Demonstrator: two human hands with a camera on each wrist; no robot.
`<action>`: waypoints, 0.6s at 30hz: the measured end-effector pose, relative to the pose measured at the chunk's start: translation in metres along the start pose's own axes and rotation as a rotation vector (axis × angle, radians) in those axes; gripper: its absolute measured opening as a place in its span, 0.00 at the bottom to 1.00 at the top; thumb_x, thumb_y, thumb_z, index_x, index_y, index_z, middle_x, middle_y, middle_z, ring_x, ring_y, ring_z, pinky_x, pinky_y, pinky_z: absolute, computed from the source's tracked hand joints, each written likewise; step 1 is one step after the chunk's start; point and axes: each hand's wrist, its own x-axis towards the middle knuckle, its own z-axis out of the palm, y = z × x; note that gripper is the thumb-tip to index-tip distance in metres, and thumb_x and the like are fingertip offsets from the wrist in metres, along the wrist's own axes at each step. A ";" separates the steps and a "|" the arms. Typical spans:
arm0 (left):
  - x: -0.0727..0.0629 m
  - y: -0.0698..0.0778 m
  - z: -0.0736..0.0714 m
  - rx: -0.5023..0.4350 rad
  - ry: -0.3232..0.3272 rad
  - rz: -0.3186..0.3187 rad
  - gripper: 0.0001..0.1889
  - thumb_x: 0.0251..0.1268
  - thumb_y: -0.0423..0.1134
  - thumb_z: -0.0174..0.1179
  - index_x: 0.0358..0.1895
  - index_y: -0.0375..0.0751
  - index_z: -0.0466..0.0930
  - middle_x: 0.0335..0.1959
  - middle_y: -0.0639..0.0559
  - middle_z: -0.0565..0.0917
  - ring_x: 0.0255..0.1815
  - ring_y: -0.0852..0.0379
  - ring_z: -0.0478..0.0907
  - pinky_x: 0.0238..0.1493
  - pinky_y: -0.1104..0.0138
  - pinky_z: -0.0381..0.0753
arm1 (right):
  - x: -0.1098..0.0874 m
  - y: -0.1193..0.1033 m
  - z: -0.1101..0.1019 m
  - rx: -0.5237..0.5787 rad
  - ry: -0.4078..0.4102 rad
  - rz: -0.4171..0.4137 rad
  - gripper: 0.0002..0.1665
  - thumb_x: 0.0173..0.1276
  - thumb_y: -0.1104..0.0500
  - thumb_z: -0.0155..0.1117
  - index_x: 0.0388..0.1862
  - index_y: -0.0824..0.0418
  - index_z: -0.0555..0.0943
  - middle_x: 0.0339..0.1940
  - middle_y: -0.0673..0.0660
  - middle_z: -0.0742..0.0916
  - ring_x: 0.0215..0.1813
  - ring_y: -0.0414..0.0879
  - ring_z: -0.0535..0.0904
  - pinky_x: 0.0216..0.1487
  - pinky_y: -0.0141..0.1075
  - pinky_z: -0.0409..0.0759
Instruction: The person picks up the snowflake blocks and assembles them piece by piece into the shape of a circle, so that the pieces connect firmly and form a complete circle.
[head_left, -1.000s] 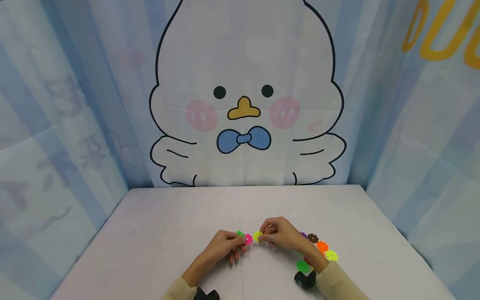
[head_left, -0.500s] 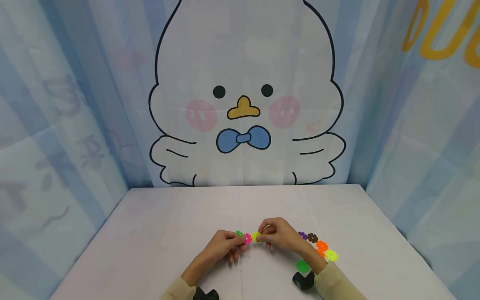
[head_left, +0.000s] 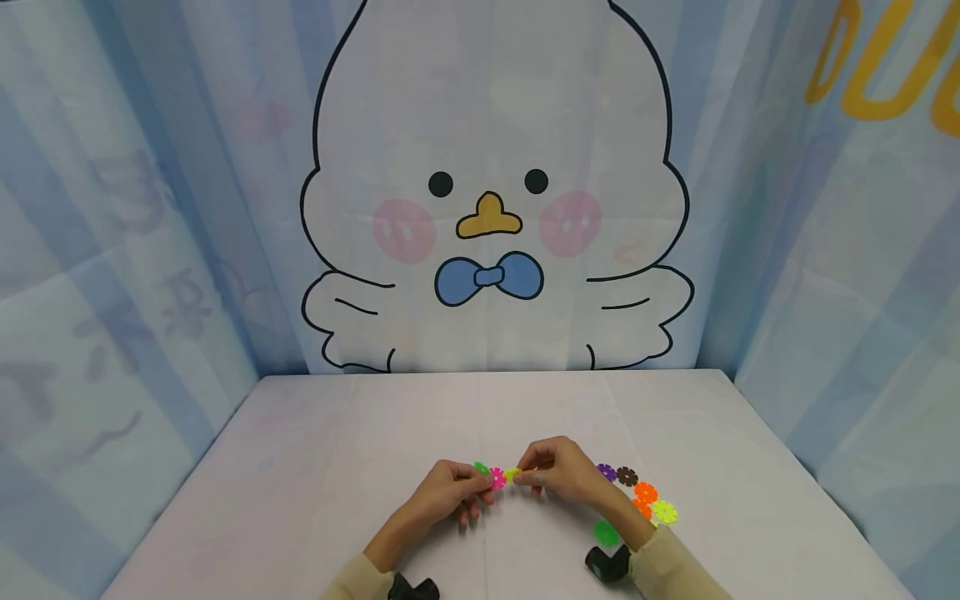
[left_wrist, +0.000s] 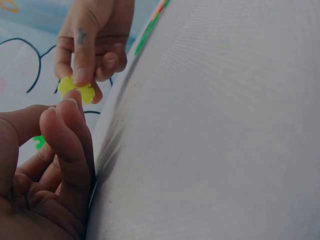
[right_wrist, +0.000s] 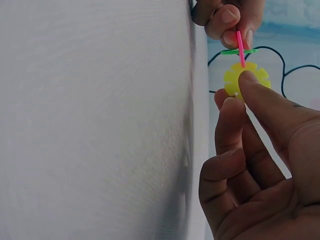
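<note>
My left hand [head_left: 446, 490] pinches a pink snowflake disc [head_left: 498, 478] between thumb and fingers. A green snowflake disc [head_left: 481, 467] is joined to the pink one, partly behind the fingertips. My right hand [head_left: 558, 472] pinches a yellow snowflake disc [head_left: 511, 475]. In the right wrist view, the yellow disc [right_wrist: 230, 78] faces the camera, while the pink disc [right_wrist: 240, 47] is edge-on and its lower end meets the yellow rim. How deep the slots engage cannot be seen. Both hands are just above the table.
To the right on the white table [head_left: 337, 442] lie several more discs: purple [head_left: 606, 472], brown [head_left: 627, 476], orange [head_left: 646, 492], yellow [head_left: 664, 512] and green [head_left: 606, 532]. My right forearm hides part of that group. A cartoon-print curtain [head_left: 491, 325] stands behind the table.
My right hand has shifted slightly left, bringing the yellow disc from a small gap up against the pink one. The yellow disc has turned more edge-on to the head view. My left hand stays put.
</note>
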 end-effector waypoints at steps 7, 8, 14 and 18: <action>-0.001 0.001 0.000 0.001 -0.005 0.003 0.17 0.75 0.43 0.64 0.47 0.29 0.88 0.29 0.55 0.89 0.20 0.64 0.76 0.20 0.74 0.77 | 0.000 0.002 0.000 -0.018 0.009 -0.002 0.04 0.68 0.61 0.77 0.36 0.61 0.91 0.33 0.58 0.93 0.27 0.43 0.85 0.32 0.29 0.83; -0.001 0.001 0.000 0.002 -0.004 0.002 0.16 0.75 0.43 0.64 0.47 0.29 0.88 0.29 0.55 0.89 0.20 0.64 0.76 0.19 0.74 0.77 | 0.000 0.002 0.000 -0.018 0.008 -0.003 0.04 0.68 0.61 0.77 0.36 0.61 0.91 0.33 0.58 0.93 0.27 0.43 0.86 0.32 0.29 0.84; -0.001 0.001 0.001 0.005 0.001 0.003 0.16 0.75 0.42 0.64 0.46 0.29 0.88 0.28 0.56 0.88 0.20 0.64 0.76 0.19 0.74 0.76 | 0.000 -0.001 0.000 -0.024 0.000 -0.007 0.03 0.68 0.62 0.76 0.37 0.62 0.91 0.34 0.58 0.93 0.27 0.44 0.86 0.32 0.29 0.83; -0.001 0.001 0.001 0.005 0.004 0.010 0.15 0.75 0.41 0.65 0.44 0.28 0.88 0.27 0.56 0.88 0.19 0.64 0.76 0.19 0.74 0.76 | 0.000 -0.001 0.001 -0.024 0.001 -0.011 0.03 0.68 0.62 0.76 0.37 0.61 0.91 0.35 0.58 0.94 0.26 0.44 0.86 0.32 0.29 0.83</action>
